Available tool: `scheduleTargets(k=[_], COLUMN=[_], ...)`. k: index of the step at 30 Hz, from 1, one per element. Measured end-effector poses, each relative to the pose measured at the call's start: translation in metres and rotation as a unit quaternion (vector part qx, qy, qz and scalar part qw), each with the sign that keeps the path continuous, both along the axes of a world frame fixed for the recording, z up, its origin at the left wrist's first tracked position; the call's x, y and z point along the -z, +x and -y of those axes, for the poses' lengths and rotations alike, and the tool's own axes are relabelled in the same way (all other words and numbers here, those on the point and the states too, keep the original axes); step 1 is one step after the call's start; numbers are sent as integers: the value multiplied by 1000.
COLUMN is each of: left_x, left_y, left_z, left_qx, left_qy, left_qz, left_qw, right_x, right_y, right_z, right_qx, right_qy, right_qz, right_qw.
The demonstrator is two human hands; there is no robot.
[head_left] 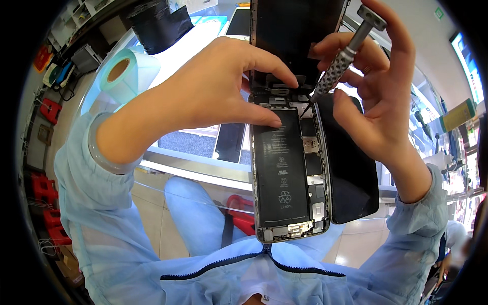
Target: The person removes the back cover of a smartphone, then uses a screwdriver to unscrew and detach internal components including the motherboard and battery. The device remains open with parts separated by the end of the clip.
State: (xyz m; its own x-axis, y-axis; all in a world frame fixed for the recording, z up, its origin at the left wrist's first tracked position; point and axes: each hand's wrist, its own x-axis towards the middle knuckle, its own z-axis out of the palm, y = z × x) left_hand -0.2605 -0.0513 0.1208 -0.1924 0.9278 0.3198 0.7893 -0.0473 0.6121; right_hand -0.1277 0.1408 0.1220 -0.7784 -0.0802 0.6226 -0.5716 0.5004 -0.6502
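An opened phone [317,180] lies in front of me, its black battery [280,173] and inner boards exposed. Its dark display [297,38] is tipped up at the far end. My left hand [218,84] grips the phone's upper left side, thumb on the top of the battery and index finger by the display's lower edge; its other fingers are mostly hidden. In my right hand [373,91] is a silver screwdriver [338,68] with a textured handle. The index finger rests on its end cap, and its thin tip points down at the upper right of the phone's insides.
Close along the opened phone's right side lies another dark phone [356,178]. A label roll [122,71] and a black plastic-wrapped bundle [157,28] stand on the glass counter [198,163] to the left. Red stools [51,109] are at the far left.
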Motion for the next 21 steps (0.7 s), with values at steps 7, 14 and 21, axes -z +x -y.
scheduleTargets(k=[7, 14, 21], left_x=[1, 0, 2], left_y=[-1, -1, -3], left_z=[1, 2, 1], left_qx=[2, -3, 11], left_qy=[-6, -14, 3], left_qz=[22, 16, 32], left_qw=[1000, 1000, 999], right_x=[-28, -24, -10], right_y=[11, 12, 10], right_z=[43, 34, 11], right_qx=[156, 86, 1], right_qy=[111, 56, -44], right_qz=[27, 82, 19], right_qw=[981, 991, 999])
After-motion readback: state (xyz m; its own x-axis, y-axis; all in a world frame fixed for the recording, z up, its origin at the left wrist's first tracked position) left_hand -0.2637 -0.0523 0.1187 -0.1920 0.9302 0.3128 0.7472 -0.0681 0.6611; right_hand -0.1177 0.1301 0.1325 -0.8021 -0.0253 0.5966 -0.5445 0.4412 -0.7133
